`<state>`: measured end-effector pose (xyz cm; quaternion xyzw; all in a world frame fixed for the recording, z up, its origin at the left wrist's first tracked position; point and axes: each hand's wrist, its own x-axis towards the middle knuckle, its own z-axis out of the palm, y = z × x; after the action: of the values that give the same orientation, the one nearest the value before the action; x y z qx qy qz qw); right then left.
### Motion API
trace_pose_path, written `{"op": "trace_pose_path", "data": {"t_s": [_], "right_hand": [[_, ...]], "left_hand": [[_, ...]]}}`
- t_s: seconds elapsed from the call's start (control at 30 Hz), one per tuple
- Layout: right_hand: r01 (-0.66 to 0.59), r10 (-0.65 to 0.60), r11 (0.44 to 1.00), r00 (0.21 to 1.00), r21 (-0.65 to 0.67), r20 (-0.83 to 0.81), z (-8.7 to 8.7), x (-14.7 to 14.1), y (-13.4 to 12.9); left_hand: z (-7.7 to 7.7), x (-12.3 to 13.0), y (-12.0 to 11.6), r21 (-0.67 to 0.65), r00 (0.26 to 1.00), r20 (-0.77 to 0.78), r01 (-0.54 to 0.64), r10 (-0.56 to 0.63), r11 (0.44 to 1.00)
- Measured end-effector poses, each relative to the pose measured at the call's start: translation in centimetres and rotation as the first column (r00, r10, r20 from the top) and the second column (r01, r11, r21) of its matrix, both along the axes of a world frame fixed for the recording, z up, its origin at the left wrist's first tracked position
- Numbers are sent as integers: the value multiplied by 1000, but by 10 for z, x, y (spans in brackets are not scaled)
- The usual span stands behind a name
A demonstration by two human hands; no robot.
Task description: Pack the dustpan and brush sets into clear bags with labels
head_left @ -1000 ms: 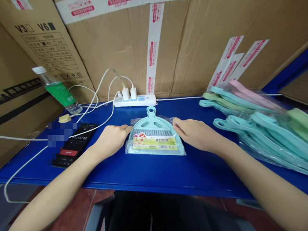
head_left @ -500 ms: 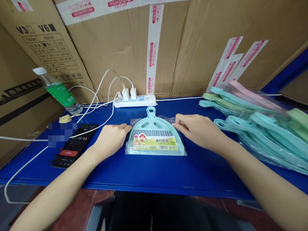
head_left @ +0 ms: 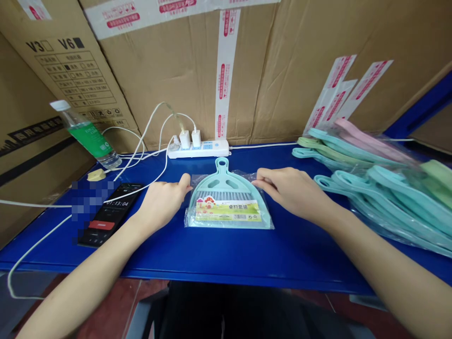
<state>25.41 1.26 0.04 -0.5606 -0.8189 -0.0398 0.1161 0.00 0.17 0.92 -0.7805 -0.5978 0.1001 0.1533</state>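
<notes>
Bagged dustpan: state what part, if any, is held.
The right hand appears to pinch the right edge of the clear bag; the left hand is beside its left edge, grip unclear.

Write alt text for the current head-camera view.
A person's left hand and right hand are at either side of a plastic-wrapped turquoise dustpan-and-brush set on a blue table. Similar wrapped items lie at right; a phone and bottle are at left.

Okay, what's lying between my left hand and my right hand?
In the head view, the turquoise dustpan and brush set lies on the blue table between your left hand and right hand.
</notes>
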Motion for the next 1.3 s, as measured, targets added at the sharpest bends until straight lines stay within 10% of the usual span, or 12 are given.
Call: {"op": "trace_pose_path", "data": {"t_s": [1.3], "right_hand": [[-148, 161, 983, 980, 106, -120, -5, 3, 1]], "left_hand": [[-8, -3, 0, 119, 996, -33, 89, -86, 989]]}}
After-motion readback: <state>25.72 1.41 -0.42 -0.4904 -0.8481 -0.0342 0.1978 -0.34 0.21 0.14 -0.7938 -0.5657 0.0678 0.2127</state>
